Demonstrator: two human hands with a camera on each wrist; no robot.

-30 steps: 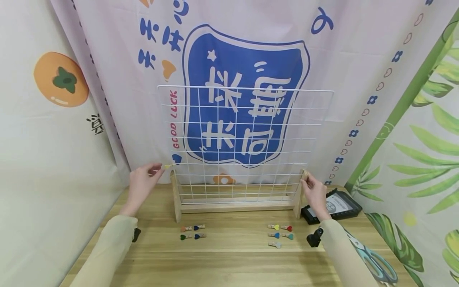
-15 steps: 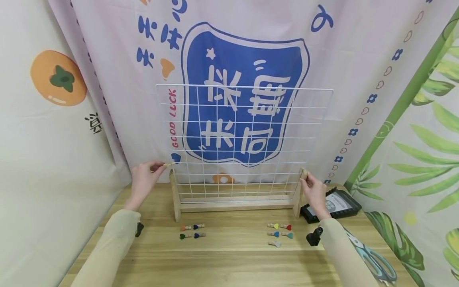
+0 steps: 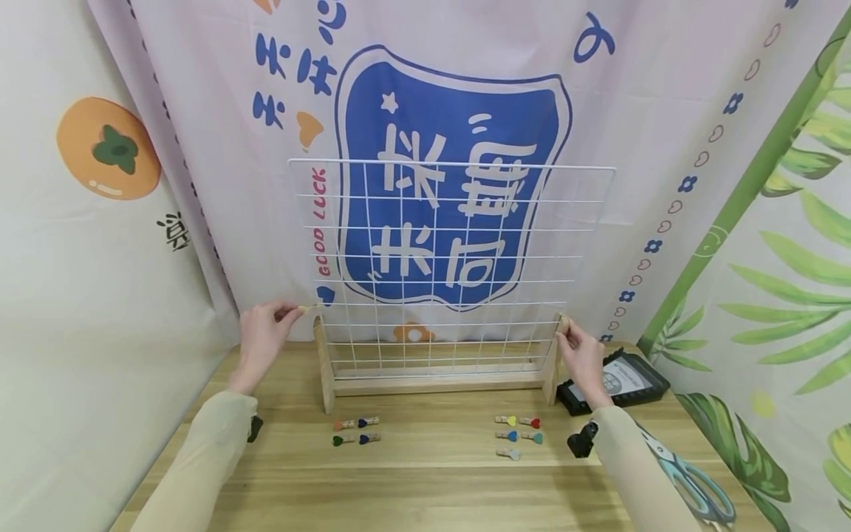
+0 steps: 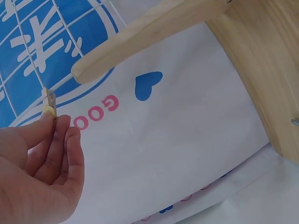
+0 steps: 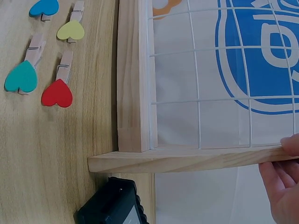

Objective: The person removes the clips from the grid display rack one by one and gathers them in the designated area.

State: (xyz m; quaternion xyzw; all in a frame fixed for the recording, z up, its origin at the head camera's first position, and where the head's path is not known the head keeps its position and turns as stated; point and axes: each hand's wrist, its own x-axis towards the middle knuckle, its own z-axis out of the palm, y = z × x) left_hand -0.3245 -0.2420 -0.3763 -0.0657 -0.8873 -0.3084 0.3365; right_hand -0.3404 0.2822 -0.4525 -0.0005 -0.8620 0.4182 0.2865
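Observation:
A white wire grid panel stands upright in a wooden stand. At its left edge, just above the left post, my left hand pinches a small wooden clothespin with a yellow heart between thumb and fingers. The clothespin's tip meets the outer wire in the left wrist view; whether it is clipped on, I cannot tell. My right hand holds the top of the right post, thumb on one side and fingers on the other.
On the table lie heart clothespins in two groups: orange, green and dark blue ones at left, and yellow, red, blue, teal and pale grey ones at right. A black case and blue-handled scissors lie further right.
My left hand has shifted slightly at the grid's left edge. The clothespin has turned, so less of its yellow heart shows. My right hand stays on the post.

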